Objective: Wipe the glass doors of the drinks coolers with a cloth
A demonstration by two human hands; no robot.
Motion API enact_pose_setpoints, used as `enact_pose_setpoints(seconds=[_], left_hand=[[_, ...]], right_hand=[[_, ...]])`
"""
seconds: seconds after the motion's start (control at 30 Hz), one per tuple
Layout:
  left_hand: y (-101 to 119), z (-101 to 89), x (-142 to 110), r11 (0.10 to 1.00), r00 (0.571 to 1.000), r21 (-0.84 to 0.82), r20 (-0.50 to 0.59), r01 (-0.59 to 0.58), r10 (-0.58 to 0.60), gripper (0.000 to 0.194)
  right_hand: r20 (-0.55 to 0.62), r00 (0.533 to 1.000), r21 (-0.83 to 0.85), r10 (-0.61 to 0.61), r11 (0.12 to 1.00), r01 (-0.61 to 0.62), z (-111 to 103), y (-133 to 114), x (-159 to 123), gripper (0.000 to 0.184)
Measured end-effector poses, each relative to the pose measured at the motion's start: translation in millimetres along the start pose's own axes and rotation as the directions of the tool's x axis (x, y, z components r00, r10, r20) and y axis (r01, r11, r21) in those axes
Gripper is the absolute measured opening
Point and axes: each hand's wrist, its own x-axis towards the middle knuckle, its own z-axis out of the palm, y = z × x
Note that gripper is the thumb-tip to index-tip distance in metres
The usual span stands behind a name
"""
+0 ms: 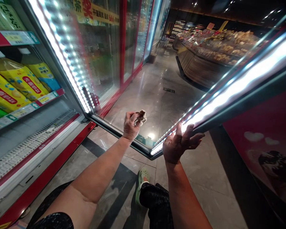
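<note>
A crumpled, pale cloth is bunched in my left hand, whose fingers are closed round it. That hand is at the lower part of an open glass cooler door; whether the cloth touches the glass I cannot tell. My right hand rests at the door's lit outer edge, fingers spread apart across the frame. The bottom frame runs below my left hand, and a small green sticker is on the glass near the lower corner.
On the left, cooler shelves hold yellow-labelled drink bottles above a white wire grille. Further red-framed cooler doors line the aisle. Beyond the glass stands a wooden display heaped with packaged goods. A pink panel is at right.
</note>
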Motion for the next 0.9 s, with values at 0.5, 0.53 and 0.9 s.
enact_pose_setpoints(seconds=[0.5,0.53,0.9], left_hand=[[-54.2,-27.6,35.7,0.973,0.961,-0.004,-0.159,0.230,-0.227,0.032],[-58.3,-29.9,38.7,0.962,0.944,-0.006,-0.190,0.274,-0.270,0.032],[-70.4,-39.5,58.4,0.935,0.907,-0.001,-0.244,0.354,-0.344,0.032]], right_hand=[[-0.106,0.993,0.050,-0.052,0.997,0.058,4.1,1.0,6.2,0.057],[-0.107,0.993,0.061,-0.046,0.997,0.053,4.5,1.4,6.1,0.057],[-0.109,0.992,0.024,-0.059,0.998,0.062,8.0,3.9,7.1,0.051]])
